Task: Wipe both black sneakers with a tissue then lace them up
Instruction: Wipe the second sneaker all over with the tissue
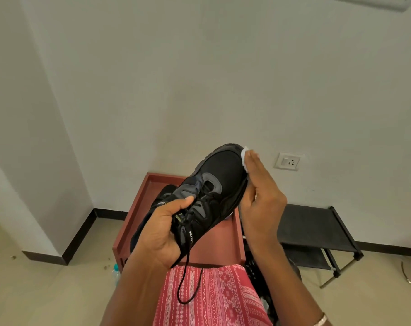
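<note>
The left hand [162,231] grips the black sneaker [221,182] around its tongue and laces, toe pointing up, while just right of it the right hand [261,198] presses a tissue [243,158] against the toe with straight fingers [254,168].

1. Open air lay between the raised sneaker [223,175] and the wall [223,78].
2. The red tray table [218,245] stood directly beneath it.
3. A black shoe rack [317,227] occupied the lower right.
</note>
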### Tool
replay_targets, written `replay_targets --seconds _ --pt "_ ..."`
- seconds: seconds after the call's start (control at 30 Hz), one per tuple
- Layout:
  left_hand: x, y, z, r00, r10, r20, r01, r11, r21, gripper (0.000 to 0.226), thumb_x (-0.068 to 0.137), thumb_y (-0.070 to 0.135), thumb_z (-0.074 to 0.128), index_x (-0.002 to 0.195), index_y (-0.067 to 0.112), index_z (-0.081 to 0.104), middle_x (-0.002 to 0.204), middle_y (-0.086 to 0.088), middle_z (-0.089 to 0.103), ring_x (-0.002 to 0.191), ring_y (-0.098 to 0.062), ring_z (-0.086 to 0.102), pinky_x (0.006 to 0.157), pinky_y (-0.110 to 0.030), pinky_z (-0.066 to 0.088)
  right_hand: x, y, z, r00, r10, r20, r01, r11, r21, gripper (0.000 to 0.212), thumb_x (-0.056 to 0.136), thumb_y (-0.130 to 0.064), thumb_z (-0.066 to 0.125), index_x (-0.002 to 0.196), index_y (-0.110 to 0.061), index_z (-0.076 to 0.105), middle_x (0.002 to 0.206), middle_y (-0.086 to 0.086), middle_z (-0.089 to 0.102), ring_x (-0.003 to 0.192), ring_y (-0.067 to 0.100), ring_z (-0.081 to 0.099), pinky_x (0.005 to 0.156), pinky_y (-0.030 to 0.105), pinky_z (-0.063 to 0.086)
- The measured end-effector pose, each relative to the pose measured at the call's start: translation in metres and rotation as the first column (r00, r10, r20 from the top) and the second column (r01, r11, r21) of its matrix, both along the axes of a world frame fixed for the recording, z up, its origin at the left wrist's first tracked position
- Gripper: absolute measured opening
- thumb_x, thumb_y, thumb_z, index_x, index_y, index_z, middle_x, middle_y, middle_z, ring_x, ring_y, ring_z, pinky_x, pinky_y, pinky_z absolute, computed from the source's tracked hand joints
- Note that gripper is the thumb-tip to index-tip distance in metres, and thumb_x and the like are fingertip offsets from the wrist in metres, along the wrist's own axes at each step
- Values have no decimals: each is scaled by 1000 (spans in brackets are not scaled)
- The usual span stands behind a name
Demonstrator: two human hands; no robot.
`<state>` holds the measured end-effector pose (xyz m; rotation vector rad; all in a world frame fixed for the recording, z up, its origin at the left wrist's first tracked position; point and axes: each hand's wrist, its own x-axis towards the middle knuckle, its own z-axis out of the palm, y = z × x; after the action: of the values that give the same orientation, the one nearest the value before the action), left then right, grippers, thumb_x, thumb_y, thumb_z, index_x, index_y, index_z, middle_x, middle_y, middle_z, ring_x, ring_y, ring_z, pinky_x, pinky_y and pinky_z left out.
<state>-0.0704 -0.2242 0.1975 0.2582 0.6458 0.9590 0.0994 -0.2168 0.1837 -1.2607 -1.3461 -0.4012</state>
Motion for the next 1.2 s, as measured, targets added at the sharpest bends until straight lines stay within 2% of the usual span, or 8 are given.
replay_targets --seconds 0.27,0.4,0.67,0.77,0.83,0.9,1.07,1.2 --pt "-1 1 -2 994 -55 91 57 998 -20 38 91 4 58 128 -5 62 121 -28 68 105 -40 71 87 -58 56 -20 -29 -53 999 -42 -33 40 998 -46 52 83 20 66 130 0 61 137 10 60 129 22 56 106 26 47" --pt "1 1 0 997 -52 55 52 999 -8 31 93 1 57 123 -7 63 113 -29 70 94 -39 74 80 -55 59 -14 -14 -21 997 -24 -70 26 999 38 38 93 7 59 129 -2 63 134 7 62 129 22 56 103 35 51" --pt "3 -5 -1 999 -38 0 38 998 59 34 90 -1 58 123 -4 65 111 -27 71 91 -36 75 79 -50 61 -3 2 8 997 -45 -60 49 996 78 40 92 14 57 127 -4 66 131 8 65 128 20 58 102 41 52" --pt "0 -4 0 999 -13 53 10 999 43 27 92 8 59 115 -2 68 108 -26 73 90 -37 75 77 -52 62 -15 -14 -16 996 -59 -68 63 997 51 42 91 14 57 130 -1 62 134 9 63 129 20 57 104 36 50" --pt "-1 -3 0 997 -6 80 2 999 43 37 98 27 59 122 1 67 118 -25 70 103 -39 71 86 -56 58 -20 -21 -31 997 -69 -44 69 998 -1 42 91 11 58 131 0 61 136 10 61 130 18 56 105 32 49" --pt "1 -4 0 999 -4 46 2 999 42 42 99 35 60 124 1 66 119 -25 70 104 -39 71 88 -56 57 -21 -23 -37 995 -79 -67 77 996 -37 46 88 14 61 131 -1 62 135 9 62 129 17 57 103 30 50" --pt "7 -4 -3 989 30 -147 -22 998 55 28 96 20 64 115 0 68 106 -24 74 93 -35 75 80 -47 61 -13 -8 -3 977 -102 -189 106 994 8 36 90 12 62 122 -3 69 121 9 70 117 20 66 98 31 53" --pt "10 -3 -8 970 66 -234 -47 995 86 24 94 18 66 112 3 70 103 -20 76 90 -31 76 82 -44 62 -3 -1 23 983 -125 -136 109 987 -119 29 92 4 61 115 -9 73 110 3 74 101 12 68 91 11 47"
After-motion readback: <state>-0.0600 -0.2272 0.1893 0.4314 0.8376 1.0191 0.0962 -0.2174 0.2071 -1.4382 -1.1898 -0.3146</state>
